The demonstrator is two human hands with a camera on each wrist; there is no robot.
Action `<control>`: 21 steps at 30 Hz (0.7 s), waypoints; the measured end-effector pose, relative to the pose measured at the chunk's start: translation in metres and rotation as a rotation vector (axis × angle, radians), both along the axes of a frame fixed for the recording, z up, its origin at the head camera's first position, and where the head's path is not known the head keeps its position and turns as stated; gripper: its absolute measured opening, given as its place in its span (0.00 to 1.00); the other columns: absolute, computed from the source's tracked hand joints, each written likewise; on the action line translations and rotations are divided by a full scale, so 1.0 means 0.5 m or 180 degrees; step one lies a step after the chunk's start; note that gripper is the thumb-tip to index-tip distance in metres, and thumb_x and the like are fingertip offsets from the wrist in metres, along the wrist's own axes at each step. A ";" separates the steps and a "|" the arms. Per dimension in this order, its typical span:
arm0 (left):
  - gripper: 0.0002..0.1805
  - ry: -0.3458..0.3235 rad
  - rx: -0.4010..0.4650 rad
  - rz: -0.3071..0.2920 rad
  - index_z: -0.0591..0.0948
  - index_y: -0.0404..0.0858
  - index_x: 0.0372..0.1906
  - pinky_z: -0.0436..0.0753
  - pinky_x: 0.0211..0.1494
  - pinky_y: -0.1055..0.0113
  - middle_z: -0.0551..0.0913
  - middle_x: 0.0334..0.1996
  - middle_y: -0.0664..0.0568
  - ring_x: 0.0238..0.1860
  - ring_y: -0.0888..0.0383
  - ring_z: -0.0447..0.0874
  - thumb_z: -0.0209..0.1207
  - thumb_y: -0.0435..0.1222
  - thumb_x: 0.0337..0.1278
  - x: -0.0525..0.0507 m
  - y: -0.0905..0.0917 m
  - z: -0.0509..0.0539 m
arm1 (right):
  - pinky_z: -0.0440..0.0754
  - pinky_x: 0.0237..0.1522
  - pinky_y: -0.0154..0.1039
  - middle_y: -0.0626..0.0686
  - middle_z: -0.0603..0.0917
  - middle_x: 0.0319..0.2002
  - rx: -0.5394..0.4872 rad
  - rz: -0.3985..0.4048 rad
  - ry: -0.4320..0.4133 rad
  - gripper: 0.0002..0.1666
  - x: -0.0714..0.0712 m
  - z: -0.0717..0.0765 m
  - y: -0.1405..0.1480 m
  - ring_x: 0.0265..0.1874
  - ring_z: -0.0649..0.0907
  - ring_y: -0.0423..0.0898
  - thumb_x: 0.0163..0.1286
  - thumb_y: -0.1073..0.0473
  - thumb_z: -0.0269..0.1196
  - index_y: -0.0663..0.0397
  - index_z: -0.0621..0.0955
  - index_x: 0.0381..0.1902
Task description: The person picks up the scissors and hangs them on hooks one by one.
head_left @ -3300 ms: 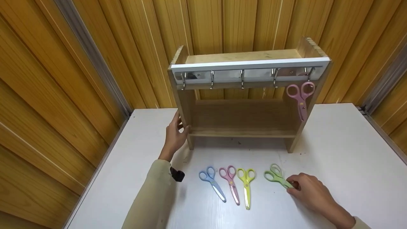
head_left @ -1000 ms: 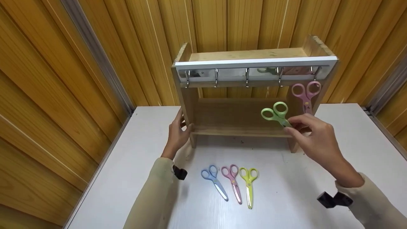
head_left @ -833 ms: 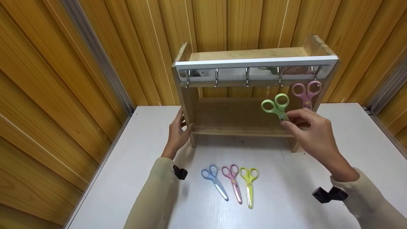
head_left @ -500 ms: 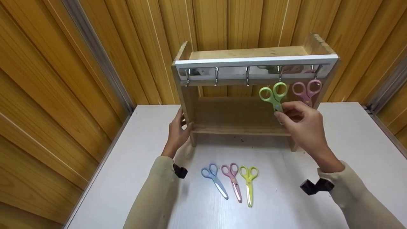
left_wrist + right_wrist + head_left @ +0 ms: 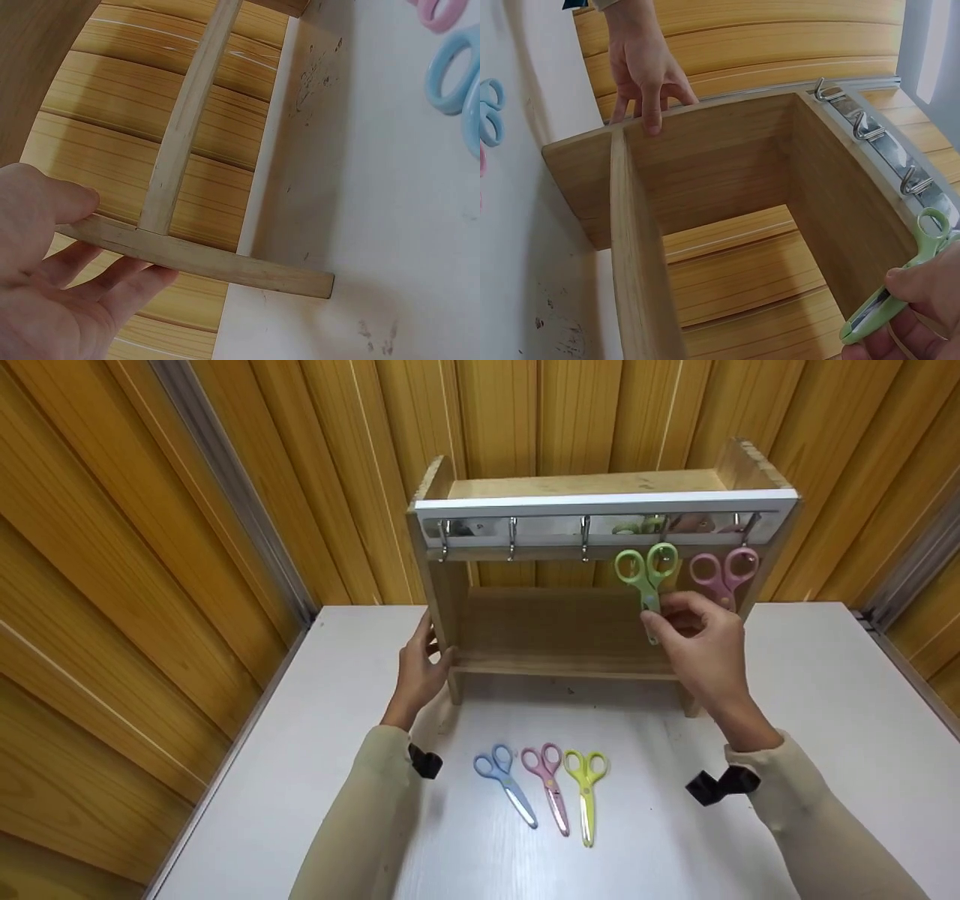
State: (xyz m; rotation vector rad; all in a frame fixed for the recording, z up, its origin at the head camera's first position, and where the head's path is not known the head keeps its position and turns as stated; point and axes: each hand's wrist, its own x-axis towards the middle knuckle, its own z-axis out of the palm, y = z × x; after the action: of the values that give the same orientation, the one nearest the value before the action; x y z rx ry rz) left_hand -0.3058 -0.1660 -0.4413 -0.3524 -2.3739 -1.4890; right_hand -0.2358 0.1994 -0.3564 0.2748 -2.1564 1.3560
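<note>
My right hand [image 5: 703, 649] pinches the blade part of the green scissors [image 5: 646, 577], whose loops point up at the second hook from the right. In the head view the hook's lower end shows inside the right loop. Beside them the purple-pink scissors [image 5: 724, 576] hang from the rightmost hook. My left hand [image 5: 421, 671] grips the left side panel of the wooden rack [image 5: 562, 671], thumb on the inner side and fingers outside, as the left wrist view shows. The right wrist view shows the green scissors [image 5: 877, 311] between thumb and fingers.
Blue scissors [image 5: 506, 785], pink scissors [image 5: 547, 784] and yellow scissors [image 5: 586, 795] lie on the white table [image 5: 300, 780] before the rack. Three hooks at the left of the metal strip [image 5: 547, 526] hold nothing. Wood-patterned walls [image 5: 495, 420] stand behind and beside.
The right hand has lifted the green scissors from the table to the hook strip, moving up and left lately, and they are more upright now. The left hand keeps its grip on the rack.
</note>
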 end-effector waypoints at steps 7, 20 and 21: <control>0.44 0.0046 -0.0016 -0.0007 0.53 0.42 0.83 0.80 0.68 0.57 0.65 0.77 0.45 0.72 0.46 0.72 0.59 0.24 0.68 0.000 0.000 -0.002 | 0.81 0.33 0.23 0.55 0.87 0.37 -0.0144 -0.0010 0.0011 0.13 -0.012 -0.011 -0.005 0.32 0.83 0.41 0.68 0.58 0.71 0.62 0.87 0.45; 0.43 -0.0010 -0.0059 0.0038 0.53 0.42 0.83 0.80 0.68 0.54 0.67 0.76 0.44 0.70 0.44 0.74 0.59 0.25 0.69 0.004 0.001 0.000 | 0.82 0.38 0.24 0.54 0.87 0.38 -0.0347 -0.0085 0.0200 0.11 -0.023 -0.037 -0.015 0.34 0.84 0.41 0.69 0.60 0.71 0.62 0.86 0.44; 0.43 -0.0025 -0.0058 0.0042 0.53 0.42 0.83 0.80 0.68 0.55 0.67 0.76 0.44 0.69 0.44 0.75 0.59 0.25 0.69 0.004 0.001 0.000 | 0.81 0.38 0.24 0.54 0.87 0.38 -0.0350 -0.0118 0.0210 0.11 -0.023 -0.040 -0.016 0.35 0.84 0.41 0.68 0.60 0.71 0.62 0.86 0.44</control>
State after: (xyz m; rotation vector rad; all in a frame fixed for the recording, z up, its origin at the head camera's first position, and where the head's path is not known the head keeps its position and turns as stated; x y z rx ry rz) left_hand -0.3037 -0.1656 -0.4412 -0.3351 -2.3926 -1.4667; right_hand -0.2475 0.1916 -0.3766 0.2321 -2.0155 1.4190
